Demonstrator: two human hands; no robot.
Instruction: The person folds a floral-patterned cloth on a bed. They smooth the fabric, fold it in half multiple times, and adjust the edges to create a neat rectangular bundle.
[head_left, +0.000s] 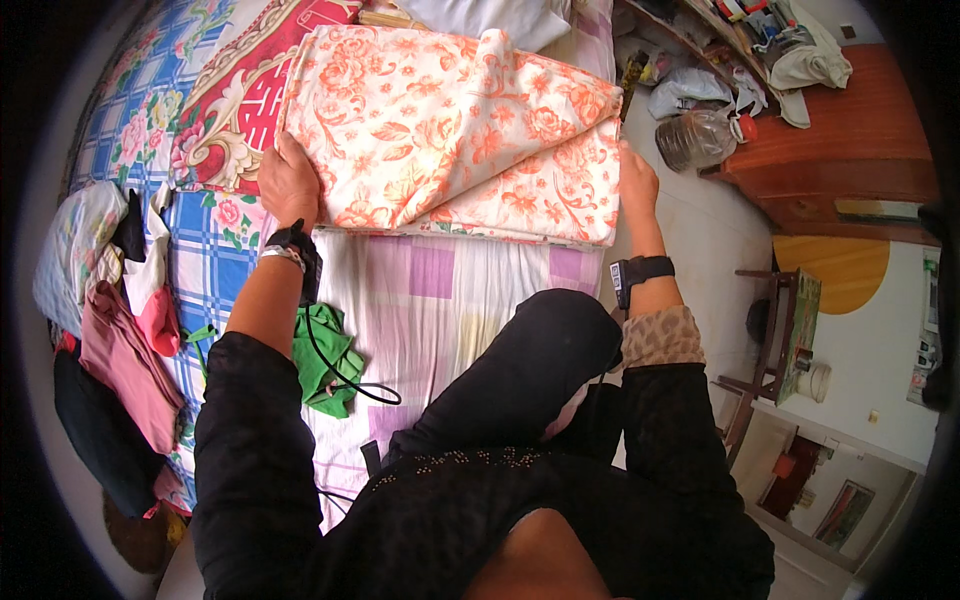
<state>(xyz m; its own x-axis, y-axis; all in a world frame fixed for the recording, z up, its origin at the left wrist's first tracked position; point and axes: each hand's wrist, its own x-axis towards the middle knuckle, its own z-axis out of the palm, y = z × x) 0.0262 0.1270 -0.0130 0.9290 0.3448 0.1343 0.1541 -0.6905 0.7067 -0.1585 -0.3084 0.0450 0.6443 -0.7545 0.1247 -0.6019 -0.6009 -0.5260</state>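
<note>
A folded white bed sheet (400,130) with orange flowers lies on the bed in front of me. Its upper layer is turned back in a slanting fold on the right side. My left hand (290,182) grips the sheet's left edge near the front corner, thumb on top. At the opposite edge my right hand (637,183) is closed on the side of the sheet, its fingertips partly hidden by the cloth. Under the sheet's front edge a thin strip of other patterned layers shows.
A red patterned cloth (230,110) lies beside the sheet on a blue checked cover (205,225). A green cloth (325,365) rests near my left forearm. Clothes (130,360) are heaped at the far left. A large plastic bottle (697,138) stands on the floor to the right, near a wooden cabinet (840,140).
</note>
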